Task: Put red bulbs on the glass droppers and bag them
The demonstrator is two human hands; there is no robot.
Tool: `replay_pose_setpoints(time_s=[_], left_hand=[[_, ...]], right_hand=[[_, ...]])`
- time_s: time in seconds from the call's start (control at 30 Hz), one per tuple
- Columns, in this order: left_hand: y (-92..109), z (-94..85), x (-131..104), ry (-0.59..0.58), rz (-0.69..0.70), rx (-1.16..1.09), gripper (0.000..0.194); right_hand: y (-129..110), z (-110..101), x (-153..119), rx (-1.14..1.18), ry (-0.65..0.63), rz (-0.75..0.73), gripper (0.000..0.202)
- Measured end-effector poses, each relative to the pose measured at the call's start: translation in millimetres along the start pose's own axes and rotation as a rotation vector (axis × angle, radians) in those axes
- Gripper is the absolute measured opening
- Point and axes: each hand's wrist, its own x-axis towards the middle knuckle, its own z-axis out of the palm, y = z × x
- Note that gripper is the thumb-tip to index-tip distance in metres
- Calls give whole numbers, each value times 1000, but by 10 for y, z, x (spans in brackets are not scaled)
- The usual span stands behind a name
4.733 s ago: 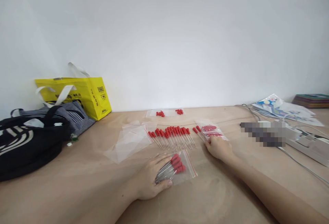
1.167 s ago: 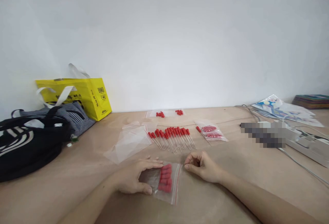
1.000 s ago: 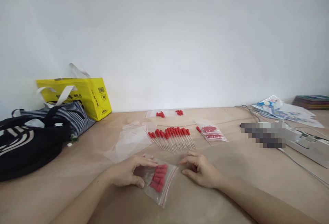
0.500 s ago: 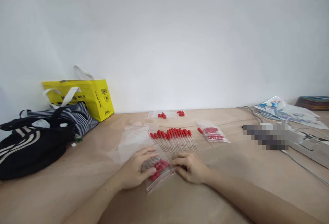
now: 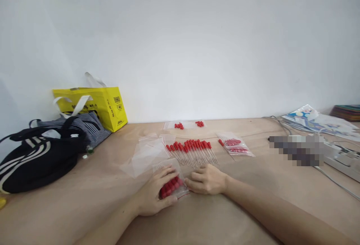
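Note:
A clear zip-lock bag (image 5: pixel 183 192) of droppers with red rubber bulbs (image 5: pixel 171 187) lies on the table in front of me. My left hand (image 5: pixel 153 193) is closed around its left side, fingers over the top and thumb along the near edge. At the bag's right edge, my right hand (image 5: pixel 207 180) has its fingers curled and pressed on the plastic. Just beyond, loose red-bulbed droppers (image 5: pixel 195 151) lie in a row, bulbs away from me. A stack of clear bags (image 5: pixel 147 155) lies left of the row.
Filled dropper bags (image 5: pixel 236 146) lie to the right, a single dropper (image 5: pixel 221 143) beside them. Another bag (image 5: pixel 186 125) rests near the wall. At left are a black bag (image 5: pixel 39 162), a striped bag (image 5: pixel 94 130) and a yellow bag (image 5: pixel 116 106); at right, a power strip (image 5: pixel 343 164) and papers (image 5: pixel 317 119).
The bag has turned and been squared up, with its bulbs now in a neater row. My left hand has shifted its grip around the bag's near side. The view has swung slightly left.

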Motion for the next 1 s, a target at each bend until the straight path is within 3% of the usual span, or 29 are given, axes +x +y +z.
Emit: replay_pose_setpoints(time_s=[0.1,0.6,0.73,0.83,1.0], left_hand=[[0,-5,-18,-19,23,30,73],[-36,42,3,71,57,135,62],[-28,57,-11,113,119,173,66],[62,83,-5,206,188,225,61],[271,146,54,501,302,292,26]], right_hand=[[-6,1,-1,4,-30,-39,22],[-87,-15,132,-61,143,-86,12],[-70,-13,147,-115,159,-91,13],[-54,-2,145,-116,173,-73,15],[-60,54,119,-72,175,46,18]])
